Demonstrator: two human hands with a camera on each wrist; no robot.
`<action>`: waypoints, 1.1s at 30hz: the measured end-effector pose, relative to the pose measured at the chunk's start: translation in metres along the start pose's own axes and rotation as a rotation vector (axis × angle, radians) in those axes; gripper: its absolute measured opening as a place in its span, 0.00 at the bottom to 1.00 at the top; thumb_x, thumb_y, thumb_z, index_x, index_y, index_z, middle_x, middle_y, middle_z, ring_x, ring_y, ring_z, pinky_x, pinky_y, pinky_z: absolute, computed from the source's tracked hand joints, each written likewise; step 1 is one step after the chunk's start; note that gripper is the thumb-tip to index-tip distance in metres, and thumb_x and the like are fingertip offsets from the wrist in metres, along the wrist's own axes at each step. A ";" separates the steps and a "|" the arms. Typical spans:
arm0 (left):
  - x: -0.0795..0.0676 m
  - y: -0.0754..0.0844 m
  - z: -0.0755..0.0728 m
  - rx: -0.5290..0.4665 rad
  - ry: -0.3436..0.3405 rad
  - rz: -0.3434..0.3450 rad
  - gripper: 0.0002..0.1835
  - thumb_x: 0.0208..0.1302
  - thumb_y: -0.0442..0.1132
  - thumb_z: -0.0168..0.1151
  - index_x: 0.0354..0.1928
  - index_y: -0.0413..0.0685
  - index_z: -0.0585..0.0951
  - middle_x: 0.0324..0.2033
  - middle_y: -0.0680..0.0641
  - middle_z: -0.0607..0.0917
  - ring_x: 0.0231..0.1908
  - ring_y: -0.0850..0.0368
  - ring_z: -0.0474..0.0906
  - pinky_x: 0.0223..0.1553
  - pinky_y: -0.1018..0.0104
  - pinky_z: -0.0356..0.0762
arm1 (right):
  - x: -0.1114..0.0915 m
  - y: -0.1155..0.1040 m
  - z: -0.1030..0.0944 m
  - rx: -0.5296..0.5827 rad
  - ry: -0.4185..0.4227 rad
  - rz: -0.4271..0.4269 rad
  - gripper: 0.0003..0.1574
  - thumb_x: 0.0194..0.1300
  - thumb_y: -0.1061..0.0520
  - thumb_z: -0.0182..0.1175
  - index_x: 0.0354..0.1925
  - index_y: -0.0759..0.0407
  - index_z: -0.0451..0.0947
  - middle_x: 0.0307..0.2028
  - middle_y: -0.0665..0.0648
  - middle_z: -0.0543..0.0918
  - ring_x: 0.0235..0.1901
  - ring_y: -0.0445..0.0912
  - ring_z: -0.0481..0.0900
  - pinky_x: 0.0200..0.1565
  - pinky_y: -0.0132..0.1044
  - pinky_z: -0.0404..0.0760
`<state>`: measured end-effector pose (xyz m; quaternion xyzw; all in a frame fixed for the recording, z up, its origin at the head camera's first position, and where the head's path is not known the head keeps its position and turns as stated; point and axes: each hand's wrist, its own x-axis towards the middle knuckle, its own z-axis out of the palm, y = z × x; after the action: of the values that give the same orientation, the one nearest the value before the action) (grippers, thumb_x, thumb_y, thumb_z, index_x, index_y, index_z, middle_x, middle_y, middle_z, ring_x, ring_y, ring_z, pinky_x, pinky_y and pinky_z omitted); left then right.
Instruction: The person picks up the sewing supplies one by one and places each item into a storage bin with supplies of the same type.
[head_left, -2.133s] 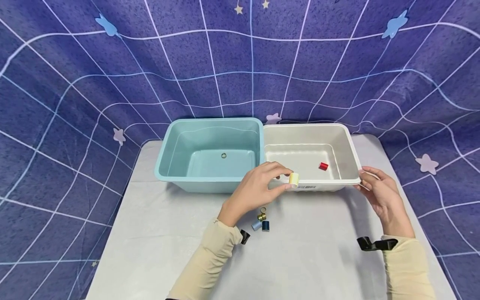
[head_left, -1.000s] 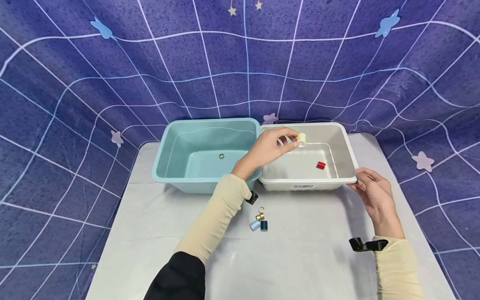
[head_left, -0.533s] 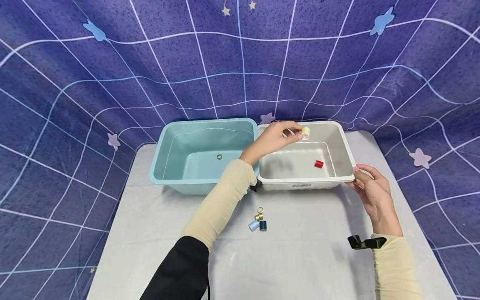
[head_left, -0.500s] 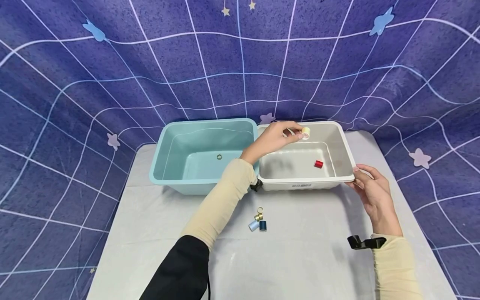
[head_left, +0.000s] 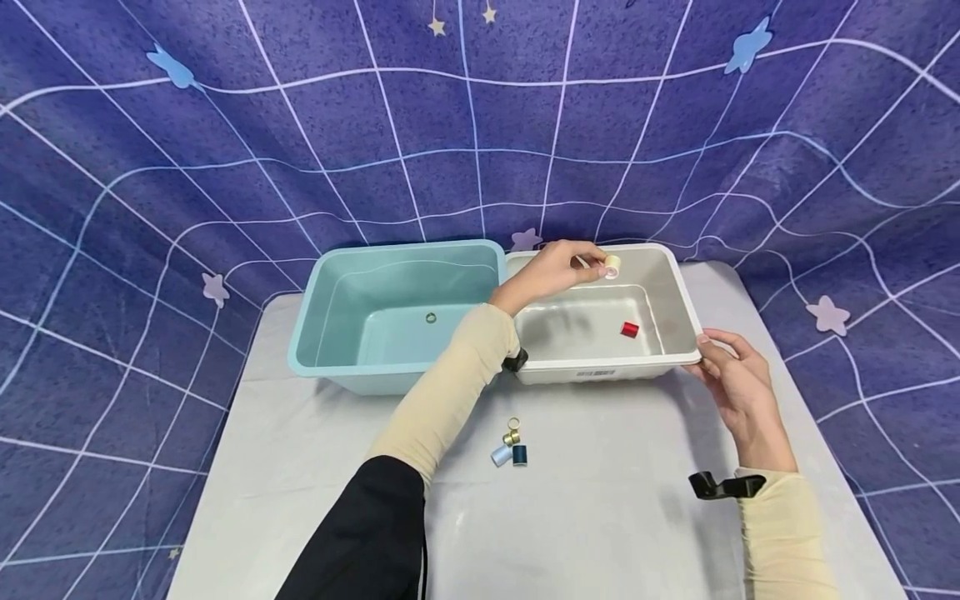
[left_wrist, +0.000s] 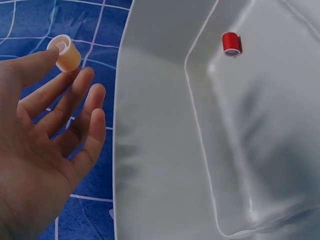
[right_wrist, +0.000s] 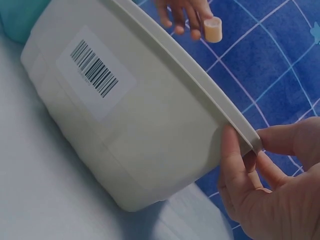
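Observation:
My left hand [head_left: 553, 268] pinches a pale yellow thread spool [head_left: 612, 266] between thumb and fingertips, held up over the white bin [head_left: 600, 367]. In the left wrist view the other fingers of that hand spread loosely below the spool [left_wrist: 68, 54]. My right hand [head_left: 738, 387] grips the bin's near right corner, thumb over the rim and fingers under it, as the right wrist view shows. Inside the bin lies a red thread spool [head_left: 629, 330], on its side on the floor.
A teal bin [head_left: 397, 371] stands against the white one's left side, with a small brass-coloured ring [head_left: 431, 317] inside. On the white cloth in front lie a light blue spool [head_left: 502, 455], a dark blue spool [head_left: 520, 455] and several brass-coloured rings [head_left: 512, 437].
My left hand has carried the yellow spool from the white bin's front edge up and back over the bin, then stayed nearly still. The right hand has kept its grip on the corner.

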<state>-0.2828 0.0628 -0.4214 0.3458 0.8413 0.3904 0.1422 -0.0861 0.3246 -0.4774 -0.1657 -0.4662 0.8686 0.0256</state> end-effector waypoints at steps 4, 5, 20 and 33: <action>0.003 0.000 0.000 0.023 -0.019 -0.006 0.18 0.75 0.51 0.64 0.60 0.52 0.85 0.51 0.52 0.88 0.50 0.60 0.83 0.54 0.73 0.77 | 0.000 0.001 0.000 0.011 -0.001 0.005 0.08 0.72 0.70 0.61 0.45 0.60 0.80 0.35 0.55 0.88 0.31 0.43 0.89 0.39 0.35 0.90; 0.004 0.000 0.000 0.027 -0.027 -0.006 0.18 0.75 0.50 0.64 0.61 0.52 0.85 0.52 0.51 0.88 0.51 0.60 0.82 0.54 0.73 0.77 | -0.001 0.001 0.000 0.010 0.000 0.007 0.08 0.72 0.70 0.60 0.44 0.59 0.81 0.35 0.55 0.88 0.31 0.43 0.88 0.38 0.34 0.90; 0.031 -0.009 0.015 0.115 -0.162 0.003 0.18 0.73 0.47 0.66 0.61 0.51 0.85 0.52 0.50 0.90 0.52 0.60 0.84 0.57 0.74 0.75 | 0.002 0.003 0.000 0.043 0.007 0.018 0.09 0.72 0.71 0.60 0.44 0.59 0.80 0.35 0.55 0.89 0.31 0.43 0.89 0.36 0.33 0.89; 0.037 -0.019 0.030 0.106 -0.185 0.018 0.18 0.71 0.38 0.68 0.60 0.42 0.84 0.54 0.44 0.88 0.52 0.55 0.85 0.57 0.75 0.76 | 0.002 0.005 -0.002 0.069 -0.022 0.004 0.08 0.73 0.71 0.59 0.45 0.61 0.80 0.38 0.56 0.88 0.35 0.45 0.90 0.41 0.37 0.90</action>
<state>-0.3026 0.0965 -0.4542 0.3950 0.8410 0.3130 0.1969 -0.0863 0.3239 -0.4834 -0.1562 -0.4361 0.8859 0.0244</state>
